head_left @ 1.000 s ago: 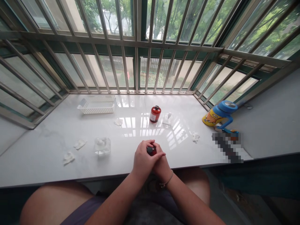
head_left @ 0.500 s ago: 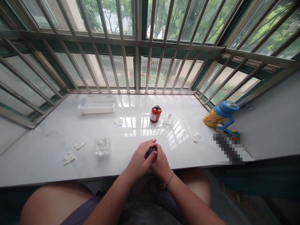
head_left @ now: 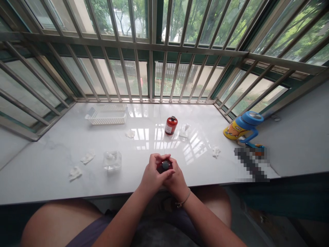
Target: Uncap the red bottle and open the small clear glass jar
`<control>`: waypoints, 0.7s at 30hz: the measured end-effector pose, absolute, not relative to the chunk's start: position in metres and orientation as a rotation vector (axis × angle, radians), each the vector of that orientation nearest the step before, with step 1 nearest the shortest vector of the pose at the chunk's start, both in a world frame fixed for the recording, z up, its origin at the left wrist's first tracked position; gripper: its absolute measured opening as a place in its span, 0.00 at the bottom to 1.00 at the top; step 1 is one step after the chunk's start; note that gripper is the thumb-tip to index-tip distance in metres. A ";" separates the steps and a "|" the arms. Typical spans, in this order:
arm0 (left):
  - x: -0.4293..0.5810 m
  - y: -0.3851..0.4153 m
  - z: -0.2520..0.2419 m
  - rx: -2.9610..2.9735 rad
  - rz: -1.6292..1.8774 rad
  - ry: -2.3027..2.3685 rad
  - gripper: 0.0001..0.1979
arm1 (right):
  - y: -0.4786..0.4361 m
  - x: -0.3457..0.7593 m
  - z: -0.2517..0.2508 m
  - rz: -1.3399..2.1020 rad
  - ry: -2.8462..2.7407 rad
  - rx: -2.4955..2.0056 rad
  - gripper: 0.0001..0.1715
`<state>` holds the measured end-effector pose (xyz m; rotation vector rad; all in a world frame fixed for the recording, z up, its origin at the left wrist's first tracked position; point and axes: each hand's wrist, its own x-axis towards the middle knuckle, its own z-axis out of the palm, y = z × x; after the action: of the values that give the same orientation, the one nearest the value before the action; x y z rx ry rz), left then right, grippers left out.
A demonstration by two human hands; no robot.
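Observation:
Near the front of the white counter, both hands wrap around a dark red bottle [head_left: 160, 168] with a round black cap facing up at me. My left hand [head_left: 152, 176] closes on its left side, the thumb lying across the near side. My right hand [head_left: 178, 179], with a thin bracelet at the wrist, holds the other side. Much of the bottle is hidden by fingers. Farther back stands a second red bottle [head_left: 171, 126] with a black cap and a pale label. Beside it sits a small clear container [head_left: 184, 131] with something white on it.
A white perforated basket [head_left: 108, 121] is at the back left. Crumpled white tissues [head_left: 75, 174] lie about, near a clear square container [head_left: 112, 161]. At right stands a blue and yellow drink bottle [head_left: 238, 127] by a pixelated patch. Metal bars close off the window.
My fingers have shifted off the top of the held bottle, so its black cap and red shoulder show more. Things on the counter stay put.

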<state>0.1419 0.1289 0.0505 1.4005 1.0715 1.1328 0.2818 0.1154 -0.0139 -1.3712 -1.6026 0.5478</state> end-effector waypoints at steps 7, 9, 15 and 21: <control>0.140 0.131 0.048 1.311 1.139 1.016 0.27 | 0.116 0.282 -0.022 0.535 -1.605 -1.380 0.40; 0.141 0.131 0.045 1.286 1.167 1.012 0.27 | 0.116 0.282 -0.022 0.543 -1.618 -1.372 0.41; 0.142 0.130 0.046 1.343 1.112 1.034 0.20 | 0.115 0.284 -0.022 0.532 -1.653 -1.362 0.40; 0.139 0.128 0.049 1.456 1.126 1.019 0.24 | 0.115 0.282 -0.018 0.593 -1.599 -1.378 0.38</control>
<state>0.1386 0.1278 0.0493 1.4562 1.0194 1.1258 0.2819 0.1155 -0.0177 -1.3778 -1.5994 0.5934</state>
